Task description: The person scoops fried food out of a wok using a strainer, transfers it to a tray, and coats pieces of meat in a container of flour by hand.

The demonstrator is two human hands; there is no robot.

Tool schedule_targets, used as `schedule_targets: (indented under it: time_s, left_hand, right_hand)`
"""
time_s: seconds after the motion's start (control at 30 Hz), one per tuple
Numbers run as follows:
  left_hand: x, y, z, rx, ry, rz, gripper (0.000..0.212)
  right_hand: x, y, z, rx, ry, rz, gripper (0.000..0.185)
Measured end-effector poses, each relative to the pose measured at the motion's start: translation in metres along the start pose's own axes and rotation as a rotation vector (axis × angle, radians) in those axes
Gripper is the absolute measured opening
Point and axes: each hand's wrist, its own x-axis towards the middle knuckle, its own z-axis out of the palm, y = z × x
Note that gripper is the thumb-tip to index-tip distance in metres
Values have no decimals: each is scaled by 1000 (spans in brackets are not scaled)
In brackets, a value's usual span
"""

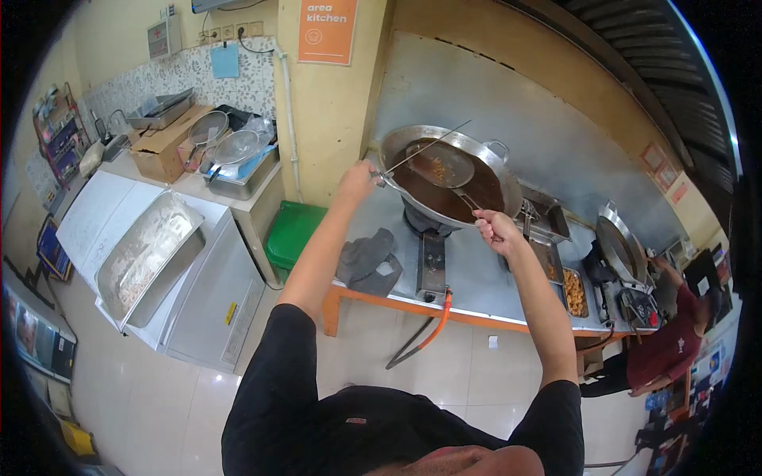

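Observation:
A large metal wok of dark brown liquid, probably oil, stands on a gas burner before me. My right hand grips the handle of a round mesh skimmer. Its mesh lies over the wok, partly in or just above the liquid, with small brown bits on it. From my left hand, closed at the wok's left rim, a thin metal rod reaches up and right across the skimmer. Whether that hand also touches the wok's handle is unclear.
A grey cloth lies left of the burner; an orange gas hose hangs off the table. Trays, one with fried pieces, sit rightward. Beyond, a person stands by a second wok. A steel pan rests on a freezer.

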Motion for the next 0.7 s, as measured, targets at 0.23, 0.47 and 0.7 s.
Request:
schedule_targets:
  time_s: [0.23,0.47,0.7]
  left_hand:
    - [2,9,-1,33,7,36,33]
    - [1,22,-5,73,29,110,28]
    - [-87,57,-11,-395,296,42,27]
  right_hand:
    - [-34,-24,-48,-267,186,-152,15]
    - [-52,-46,-93,-213,219,-254,29]
    - [-45,-30,-123,38,51,-163,18]
